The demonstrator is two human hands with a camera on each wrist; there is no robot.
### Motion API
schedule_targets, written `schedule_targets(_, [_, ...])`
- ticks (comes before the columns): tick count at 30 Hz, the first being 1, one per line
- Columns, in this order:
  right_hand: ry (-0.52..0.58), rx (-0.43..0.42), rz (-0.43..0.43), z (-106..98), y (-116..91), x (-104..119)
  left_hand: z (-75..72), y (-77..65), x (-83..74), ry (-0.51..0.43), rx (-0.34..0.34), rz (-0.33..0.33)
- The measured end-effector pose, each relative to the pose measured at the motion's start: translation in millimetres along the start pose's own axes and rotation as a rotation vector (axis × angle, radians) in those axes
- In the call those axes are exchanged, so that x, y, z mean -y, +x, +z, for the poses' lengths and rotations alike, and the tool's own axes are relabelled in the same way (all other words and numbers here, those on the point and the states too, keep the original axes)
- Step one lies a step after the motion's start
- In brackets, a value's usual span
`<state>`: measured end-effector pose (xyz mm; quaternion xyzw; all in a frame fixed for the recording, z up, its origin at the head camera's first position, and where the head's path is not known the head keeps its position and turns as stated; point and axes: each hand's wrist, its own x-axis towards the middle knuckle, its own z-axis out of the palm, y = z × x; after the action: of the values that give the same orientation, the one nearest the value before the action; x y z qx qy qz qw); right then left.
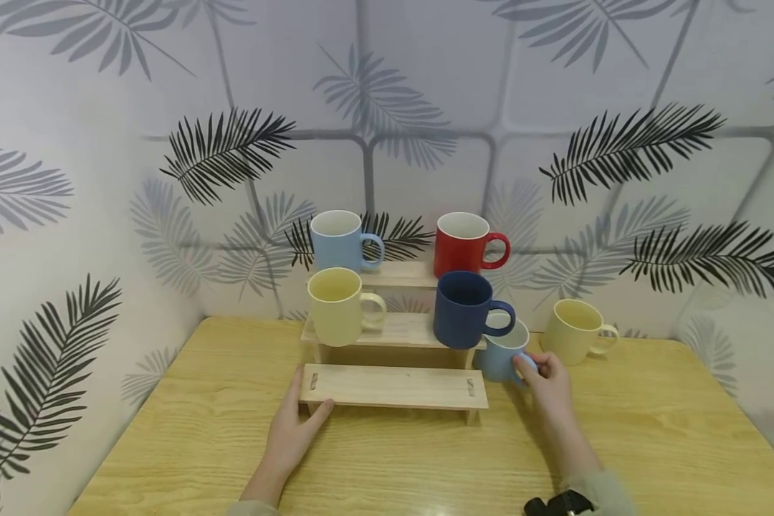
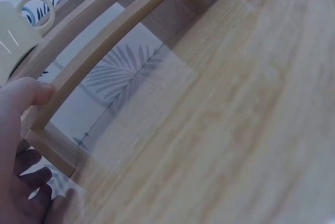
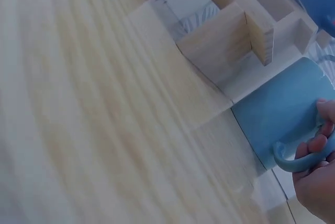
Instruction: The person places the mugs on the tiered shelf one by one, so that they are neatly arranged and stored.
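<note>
A three-step wooden rack (image 1: 393, 387) stands on the table. At its lowest step my left hand (image 1: 292, 430) holds the left corner, thumb at the front edge and the other fingers round the side. In the left wrist view the thumb (image 2: 39, 92) lies against the board. My right hand (image 1: 550, 383) pinches the handle of a light blue mug (image 1: 495, 360), upright beside the rack's right end. In the right wrist view, fingers pass through that mug's handle (image 3: 298, 162). A navy mug (image 1: 459, 315) on the middle step partly hides the light blue mug in the head view.
The middle step also bears a yellow mug (image 1: 335, 312). On the top step are another light blue mug (image 1: 337, 247) and a red mug (image 1: 456, 247). A second yellow mug (image 1: 570, 337) stands on the table (image 1: 671, 430) at right, near the patterned wall (image 1: 426, 179).
</note>
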<state>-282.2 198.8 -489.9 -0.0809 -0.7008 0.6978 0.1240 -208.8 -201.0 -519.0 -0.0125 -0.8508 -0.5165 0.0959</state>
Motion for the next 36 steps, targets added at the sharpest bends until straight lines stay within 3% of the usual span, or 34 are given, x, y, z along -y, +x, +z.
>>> schedule_targets(10, [-0.003,-0.062,-0.06,2,-11,-4,-0.6,-1.6,-1.7,0.016,0.0,0.008])
schedule_targets(18, [0.244,-0.179,-0.136,0,-14,-6,-0.3,-1.9,-1.7,0.036,-0.013,0.012])
schedule_targets(23, [0.333,-0.193,-0.172,-5,-12,3,-0.7,-0.6,-0.8,0.03,-0.007,0.015])
schedule_targets(31, [0.193,0.0,-0.26,-33,-9,20,-1.1,-0.4,-1.0,0.037,-0.004,0.013])
schedule_targets(36, [0.298,0.195,-0.325,-53,-6,22,-1.2,-1.2,-0.6,0.042,-0.006,0.003])
